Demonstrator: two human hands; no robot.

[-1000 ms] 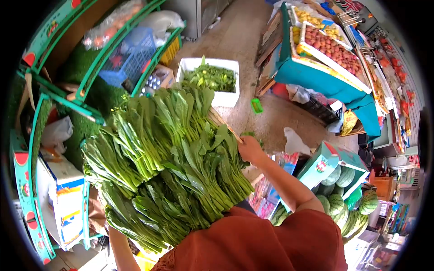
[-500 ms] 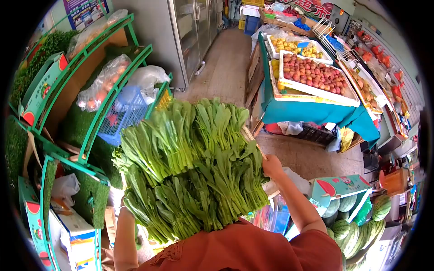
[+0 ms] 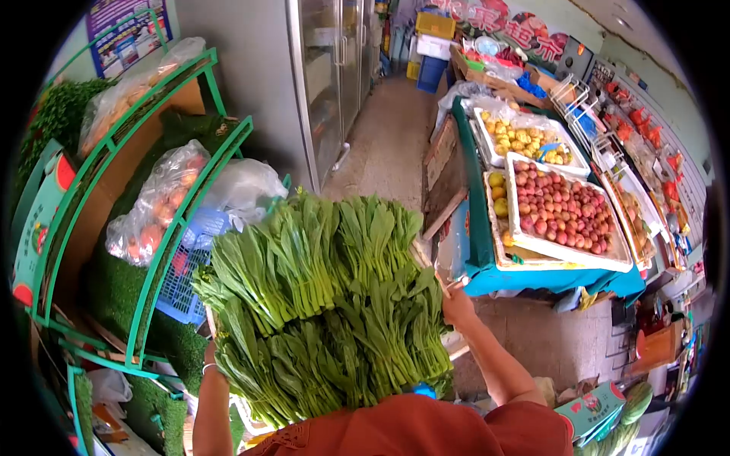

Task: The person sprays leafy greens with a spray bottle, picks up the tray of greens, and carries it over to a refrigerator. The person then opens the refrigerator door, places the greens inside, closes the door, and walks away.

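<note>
Flanking the aisle (image 3: 372,144): green-framed rack (image 3: 141,334), left, close by the load; teal-draped fruit table (image 3: 475,273), ahead right, narrowing the way.
Crate (image 3: 430,264), one: between both hands, before the torso, neither hand clearly nearer.
Leafy greens (image 3: 327,304), bundled: heaped in it, two rows running crosswise, stalks pointing toward the torso.
Right hand (image 3: 458,308): curled on the crate's right rim.
Left hand (image 3: 211,355): at the left edge, fingers hidden, grip untellable.
</note>
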